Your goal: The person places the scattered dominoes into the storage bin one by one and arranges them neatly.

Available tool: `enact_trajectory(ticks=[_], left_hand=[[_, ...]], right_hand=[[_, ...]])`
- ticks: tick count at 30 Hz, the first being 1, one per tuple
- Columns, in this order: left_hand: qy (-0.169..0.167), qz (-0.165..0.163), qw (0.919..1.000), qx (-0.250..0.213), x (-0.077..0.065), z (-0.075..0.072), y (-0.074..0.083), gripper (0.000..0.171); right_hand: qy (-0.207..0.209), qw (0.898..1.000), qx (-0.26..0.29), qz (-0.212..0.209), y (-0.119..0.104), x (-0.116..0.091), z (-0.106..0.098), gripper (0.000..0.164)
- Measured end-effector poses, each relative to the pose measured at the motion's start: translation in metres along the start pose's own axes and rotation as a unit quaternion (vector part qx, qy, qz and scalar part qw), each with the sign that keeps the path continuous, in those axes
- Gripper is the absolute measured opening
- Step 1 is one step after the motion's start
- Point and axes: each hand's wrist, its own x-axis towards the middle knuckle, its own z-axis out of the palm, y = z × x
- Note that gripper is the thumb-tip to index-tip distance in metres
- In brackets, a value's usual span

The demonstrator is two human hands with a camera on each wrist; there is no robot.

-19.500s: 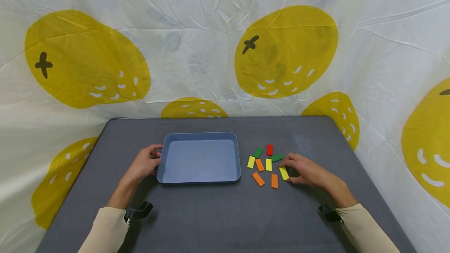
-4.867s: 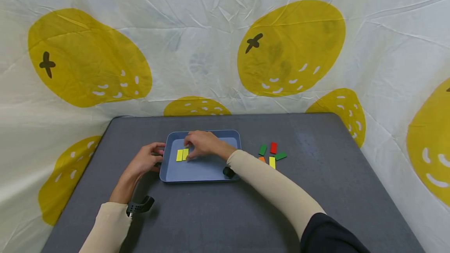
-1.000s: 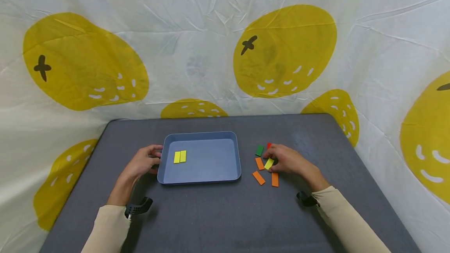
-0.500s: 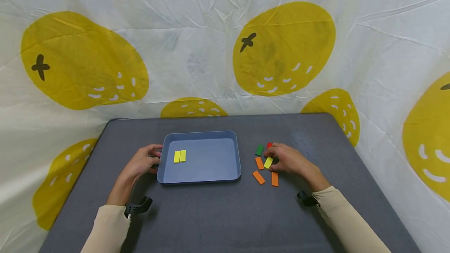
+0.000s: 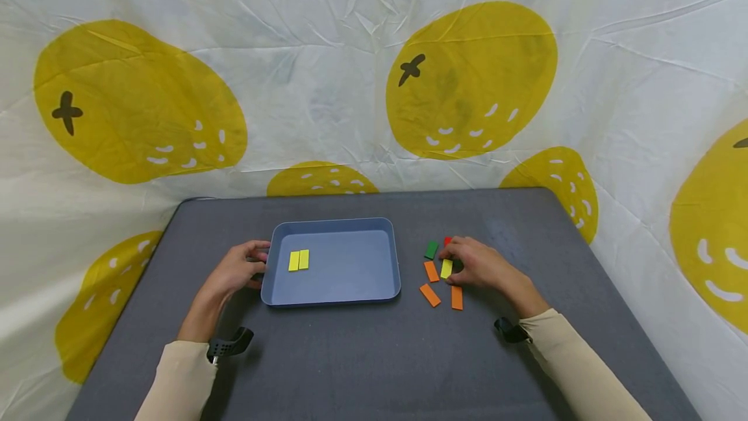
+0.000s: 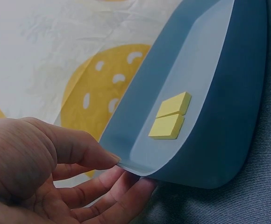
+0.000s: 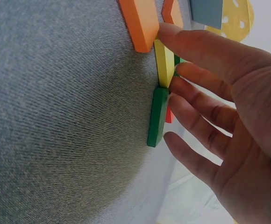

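The blue tray lies on the grey table. At its left side my left hand pinches the rim, thumb on top and fingers outside and beneath, as the left wrist view shows. Two yellow blocks lie side by side in the tray's left part. Right of the tray, my right hand pinches another yellow block by its ends, between thumb and fingers. A green block lies against that yellow block's end in the right wrist view; the head view mostly hides it behind the fingers.
Close round the right hand lie an orange block, two more orange blocks nearer the body, a green block and a partly covered red block. A white curtain with yellow fruit prints hangs behind the table.
Two yellow blocks have come into the tray from the right-hand group. In the last second the right hand has turned the third yellow block straighter; the left hand has stayed at the tray.
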Motion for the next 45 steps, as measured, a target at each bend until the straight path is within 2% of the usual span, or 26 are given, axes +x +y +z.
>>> enact_trajectory(ticks=[17, 31, 39, 45], left_hand=[[-0.006, 0.010, 0.9999, -0.010, -0.001, -0.001, -0.002, 0.055], [-0.007, 0.014, 0.9998, -0.013, 0.000, -0.001, -0.005, 0.056], [-0.007, 0.009, 0.9999, -0.011, -0.001, -0.001, -0.004, 0.056], [-0.007, 0.010, 0.9999, -0.010, -0.001, -0.001, -0.003, 0.056]], right_hand=[[0.006, 1.000, -0.030, -0.006, 0.000, 0.001, 0.000, 0.039], [-0.006, 1.000, -0.006, -0.009, -0.004, 0.003, -0.005, 0.038], [0.003, 1.000, 0.006, -0.023, -0.009, 0.007, -0.011, 0.039], [-0.005, 1.000, 0.007, -0.015, -0.012, 0.013, -0.013, 0.040]])
